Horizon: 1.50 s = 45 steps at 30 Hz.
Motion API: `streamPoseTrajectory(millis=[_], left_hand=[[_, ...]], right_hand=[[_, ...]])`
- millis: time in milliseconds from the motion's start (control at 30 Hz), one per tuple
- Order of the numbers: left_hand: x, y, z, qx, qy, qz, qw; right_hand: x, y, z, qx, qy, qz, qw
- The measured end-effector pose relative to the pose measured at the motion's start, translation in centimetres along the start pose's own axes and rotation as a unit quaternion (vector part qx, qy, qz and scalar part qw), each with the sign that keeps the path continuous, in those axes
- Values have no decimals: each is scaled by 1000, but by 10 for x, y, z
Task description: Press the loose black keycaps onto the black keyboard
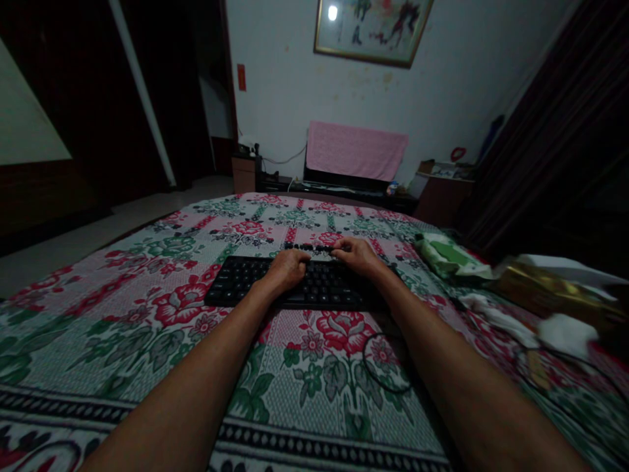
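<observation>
A black keyboard (319, 298) lies flat on the floral cloth (181, 301) in front of me. My left hand (289, 267) is over the keyboard's back middle, its fingers bent and pressed together at the keys; anything between them is hidden. Behind the keyboard's back edge runs a row of small black pieces (309, 248) that look like loose keycaps. At the right end of that row is my right hand (356, 254), thumb and forefinger pinched together. Whatever is in that pinch is too small to tell. My right forearm hides the keyboard's right end.
A black cable (366, 367) loops on the cloth by my right forearm. Along the right lie a green-and-white packet (449, 257), a gold box (555, 295) and crumpled white tissue (567, 334). Past the cloth's far edge, a pink towel (356, 149) drapes over a dark screen.
</observation>
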State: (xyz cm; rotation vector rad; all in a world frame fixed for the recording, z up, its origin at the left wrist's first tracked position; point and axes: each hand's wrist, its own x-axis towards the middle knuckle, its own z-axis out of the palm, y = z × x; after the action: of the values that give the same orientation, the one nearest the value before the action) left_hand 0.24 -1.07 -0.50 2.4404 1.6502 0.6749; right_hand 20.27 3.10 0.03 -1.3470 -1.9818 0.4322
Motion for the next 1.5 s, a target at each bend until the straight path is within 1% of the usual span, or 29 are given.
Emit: streamPoseTrajectory(millis=[33, 133, 233, 400, 500, 567, 633, 700, 900, 1000, 1100, 1200, 1267, 1333, 1433, 1500], left_hand=[[0, 0, 0, -1, -1, 0, 1000], [-1, -1, 1, 3, 2, 6, 1000], [-1, -1, 2, 8, 7, 10, 1000], [-1, -2, 4, 10, 8, 12, 1000], [-1, -2, 3, 11, 9, 14, 1000], [-1, -1, 2, 11, 8, 11, 1000], [-2, 0, 2, 9, 6, 11, 1000], [-2, 0, 2, 6, 6, 15, 1000], [-1, -2, 4, 2, 3, 18, 1000], [-1, -2, 4, 0, 2, 17, 1000], [-1, -1, 4, -3, 0, 17, 1000], [-1, -1, 5, -5, -2, 15, 1000], [0, -1, 5, -6, -3, 14, 1000], [0, -1, 5, -5, -2, 16, 1000], [0, -2, 6, -7, 0, 20, 1000], [0, -2, 5, -7, 1, 21, 1000]], right_hand=[[-6, -1, -2, 22, 7, -2, 1000], [-23, -5, -8, 59, -17, -3, 998], [-32, -6, -10, 54, -46, -4, 997], [-34, -7, -11, -35, -70, -8, 997], [-34, -11, -12, -122, -79, -39, 989], [-35, -13, -12, -179, -72, -53, 980], [-36, -14, -12, -211, -62, -50, 974], [-36, -14, -13, -217, -65, -49, 973], [-36, -14, -16, -202, -112, -56, 971], [-35, -15, -14, -223, -108, -46, 968], [-34, -14, -12, -235, -106, -51, 965], [-33, -10, -11, -196, -103, -45, 974], [-33, -5, -11, -122, -87, -14, 989], [-33, 1, -12, -28, -60, 34, 997], [-33, 7, -16, 76, -24, 103, 992], [-33, 9, -17, 103, -11, 118, 988]])
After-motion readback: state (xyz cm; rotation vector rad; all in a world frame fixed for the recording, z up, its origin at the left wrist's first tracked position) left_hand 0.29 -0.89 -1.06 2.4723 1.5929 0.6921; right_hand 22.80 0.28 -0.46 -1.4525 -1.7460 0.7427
